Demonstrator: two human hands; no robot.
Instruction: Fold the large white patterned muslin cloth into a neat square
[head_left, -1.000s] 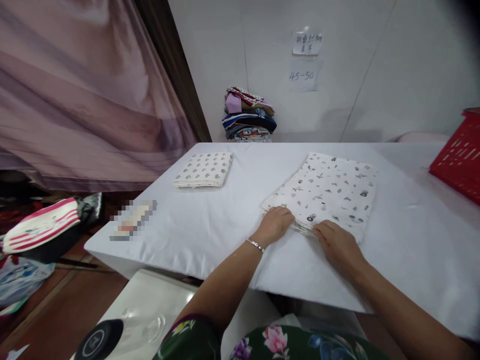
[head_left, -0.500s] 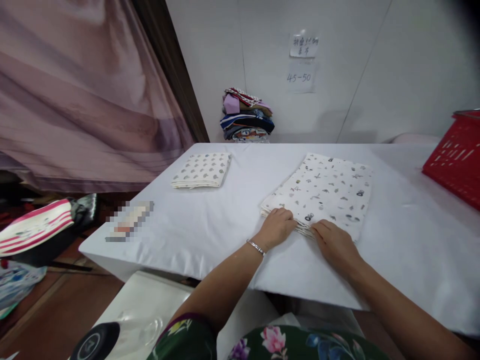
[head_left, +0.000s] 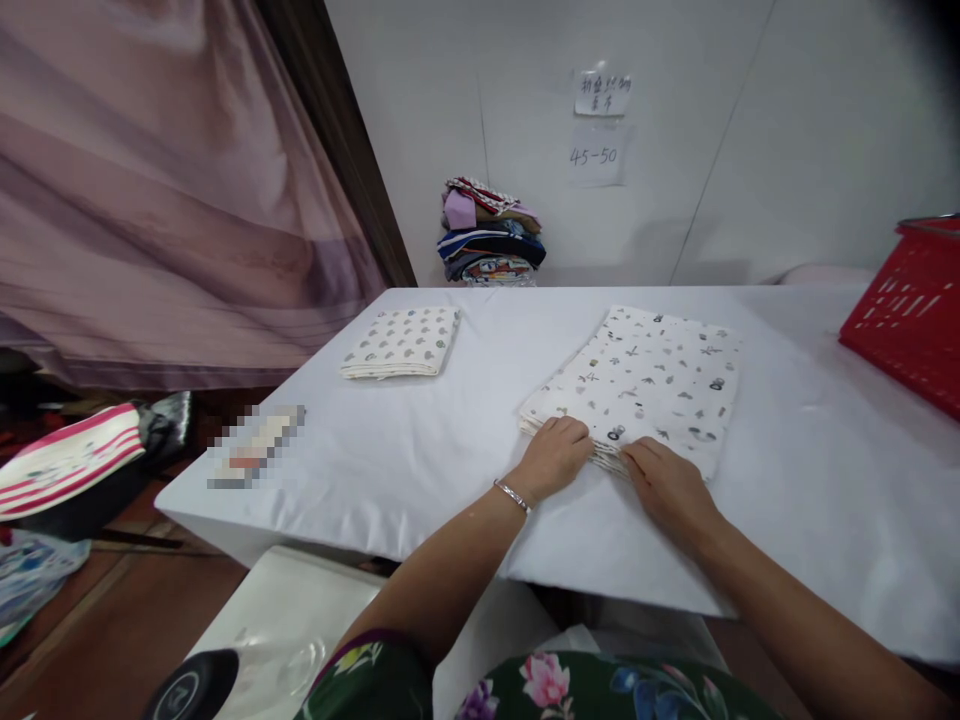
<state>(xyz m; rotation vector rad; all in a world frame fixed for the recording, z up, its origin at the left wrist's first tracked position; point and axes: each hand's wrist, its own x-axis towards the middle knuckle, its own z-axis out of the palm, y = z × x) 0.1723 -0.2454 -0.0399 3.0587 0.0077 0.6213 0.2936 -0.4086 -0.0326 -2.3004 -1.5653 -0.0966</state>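
A white cloth with small grey and black prints (head_left: 645,380) lies folded in layers on the table, right of the middle. At its near edge, my left hand (head_left: 555,455), with a silver bracelet at the wrist, has its fingers closed on the layers. A short way to the right, my right hand (head_left: 671,488) pinches the same edge, thumb and fingers together. Between both hands the stacked layers show. Farther left lies a second folded cloth (head_left: 403,342), white with grey dotted motifs, untouched by either hand.
A white-covered table (head_left: 420,450) spans the view. A red basket (head_left: 907,310) stands at its right end. Behind the far edge rises a pile of folded fabrics (head_left: 491,235) by the wall. A blurred-out item (head_left: 259,447) lies near the left edge. A pink curtain (head_left: 150,200) hangs left.
Both hands stay on the cloth's near edge in nearly the same pose. The whole view has shifted very slightly; nothing was taken up or let go.
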